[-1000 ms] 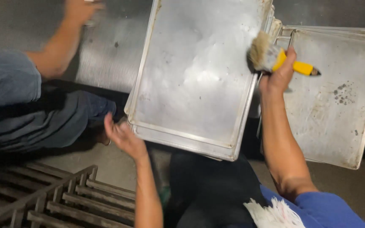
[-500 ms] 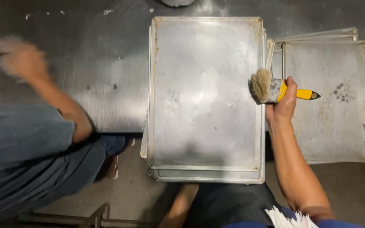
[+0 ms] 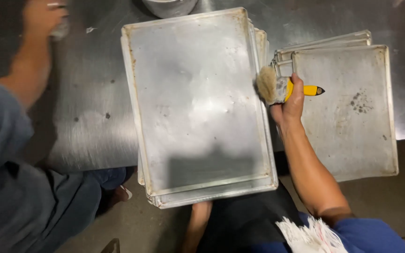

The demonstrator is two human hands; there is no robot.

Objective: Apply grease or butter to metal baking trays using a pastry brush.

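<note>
So my right hand (image 3: 290,100) is wrapped tight around a brush (image 3: 282,89) with a yellow handle, fist closed on the middle of it, the pale bristle end poking out to the left and the yellow tip sticking out to the right. The bristles sit right at the right-hand edge of the big baking tray (image 3: 195,98) on top of the stack (image 3: 212,197) in front of me, just about touching its rim. That tray is dull grey metal with brownish grime along its left rim and corners, and it lies flat but a bit skewed on the trays under it, so their edges peek out at the bottom and upper right. The whole pile hangs over the front edge of the steel table (image 3: 90,126). To the right of my hand there's a second, smaller stack of trays (image 3: 348,112), the top one with a few dark specks on it, also sticking out past the table edge. My left arm (image 3: 198,225) is down low under the front of the big stack, and the hand itself is hidden, so I can't tell if it's open or gripping anything. On the left another person in grey-blue clothes (image 3: 19,178) has an arm stretched up over the table, hand (image 3: 43,18) blurry, closed on something pale. There's a round metal container (image 3: 169,5) at the top edge.
</note>
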